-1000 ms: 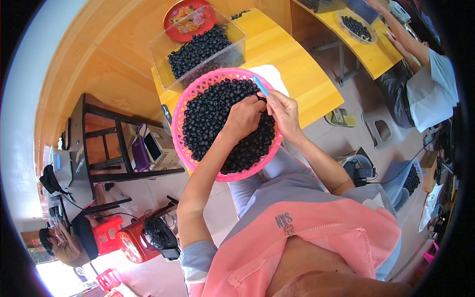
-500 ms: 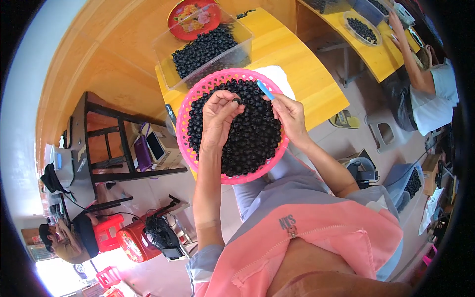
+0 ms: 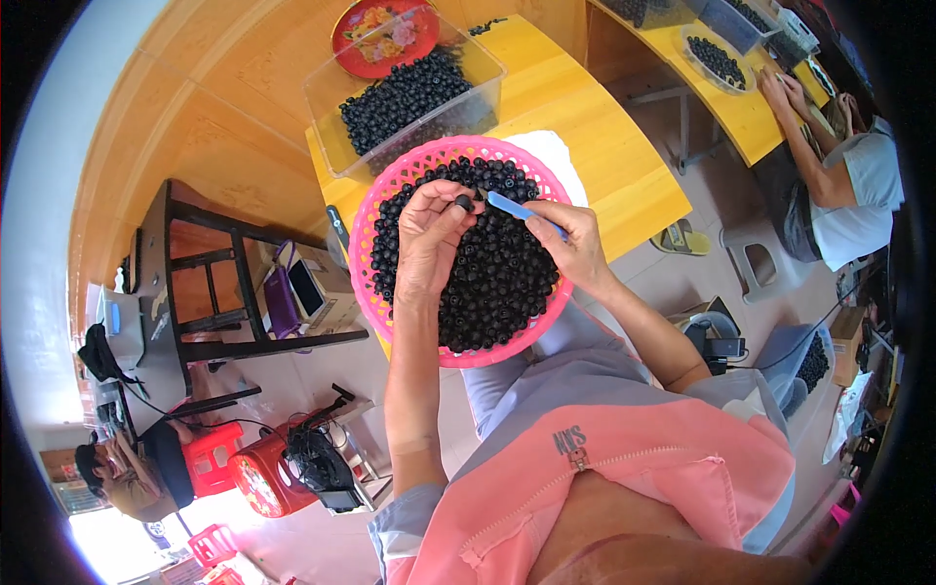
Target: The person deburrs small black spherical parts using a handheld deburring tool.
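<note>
A pink openwork plastic basket (image 3: 362, 268) full of small round black pieces (image 3: 492, 292), some showing a hole, is in front of me over my lap. Above it, my left hand (image 3: 427, 232) pinches one black piece (image 3: 463, 203) between thumb and fingertips. My right hand (image 3: 573, 242) grips a slim blue-handled tool (image 3: 511, 206). The tool points left, its tip close beside the pinched piece; whether they touch I cannot tell.
Beyond the basket, a clear plastic bin (image 3: 483, 109) of black pieces stands on a yellow table (image 3: 624, 190). A red flowered tray (image 3: 375, 58) lies behind it. At right, another person (image 3: 829, 180) works at a second table with a bowl (image 3: 717, 63). A black-framed stand (image 3: 234, 263) is at left.
My right hand has swung the blue-handled tool from pointing up and away to pointing left at the held piece. My left hand has barely moved. The other person's hands have come lower.
</note>
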The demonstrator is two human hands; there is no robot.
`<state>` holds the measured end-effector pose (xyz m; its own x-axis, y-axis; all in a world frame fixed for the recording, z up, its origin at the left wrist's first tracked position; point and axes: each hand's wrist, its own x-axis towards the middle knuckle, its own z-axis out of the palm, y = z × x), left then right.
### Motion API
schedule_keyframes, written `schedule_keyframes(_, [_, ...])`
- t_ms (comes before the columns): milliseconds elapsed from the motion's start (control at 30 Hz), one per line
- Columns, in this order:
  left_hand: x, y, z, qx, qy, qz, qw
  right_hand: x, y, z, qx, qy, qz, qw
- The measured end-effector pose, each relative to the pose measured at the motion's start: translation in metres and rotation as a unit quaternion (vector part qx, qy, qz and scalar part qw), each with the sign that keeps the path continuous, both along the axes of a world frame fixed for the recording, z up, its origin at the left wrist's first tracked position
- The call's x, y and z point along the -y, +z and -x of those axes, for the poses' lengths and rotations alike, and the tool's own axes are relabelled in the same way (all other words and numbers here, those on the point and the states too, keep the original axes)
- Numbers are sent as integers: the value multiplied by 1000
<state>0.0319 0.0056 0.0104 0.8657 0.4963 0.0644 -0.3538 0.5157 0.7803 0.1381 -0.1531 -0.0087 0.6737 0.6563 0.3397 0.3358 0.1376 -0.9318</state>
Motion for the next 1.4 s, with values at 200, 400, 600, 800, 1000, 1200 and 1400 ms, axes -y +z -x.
schedule_keyframes(200, [-1,-2,2,36,-9,12,999,0,-2,-1,52,11,-7,999])
schedule_keyframes(400, [2,0,2,16,10,10,1000,0,0,0,82,12,-11,996])
schedule_keyframes(600, [3,0,0,2,18,-19,1000,-1,-2,-1,79,15,-17,997])
schedule_keyframes(800, [2,0,3,-11,14,-32,999,0,2,0,62,20,8,998])
schedule_keyframes(1000, [3,-1,1,-3,19,-35,999,1,3,0,63,26,20,997])
schedule_keyframes(1200, [1,-3,0,-2,15,-31,999,1,3,0,70,26,25,997])
schedule_keyframes(1400, [2,-3,1,11,14,-25,1000,0,3,0,64,23,18,998])
